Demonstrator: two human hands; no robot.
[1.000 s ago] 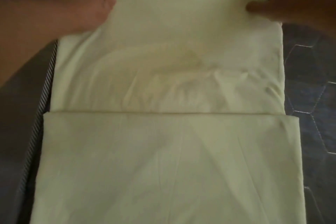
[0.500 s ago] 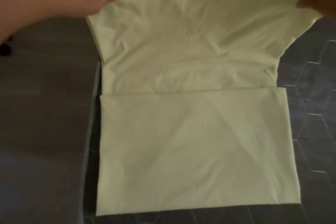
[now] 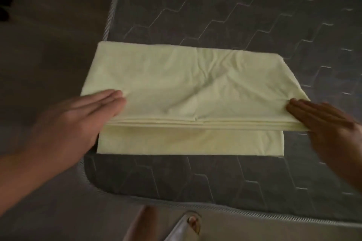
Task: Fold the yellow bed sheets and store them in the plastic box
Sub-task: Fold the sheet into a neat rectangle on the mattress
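Yellow sheet (image 3: pixel 188 84) on mattress (image 3: pixel 254 15), centre frame. Left hand (image 3: pixel 78 121) at 9 o'clock, right hand (image 3: pixel 321 123) at 3, fingers straight, pressing folded flap. Align flap edge with lower edge, smooth outward

A dark grey mattress (image 3: pixel 225 15) fills most of the view, its top quilted in a pattern of pale stitched hexagons. A ribbed, lighter piping (image 3: pixel 112 6) runs along its left edge and curves round the near corner. Beyond that edge lies a brownish floor (image 3: pixel 49 35), and a blurred metallic object (image 3: pixel 188 227) shows at the bottom.
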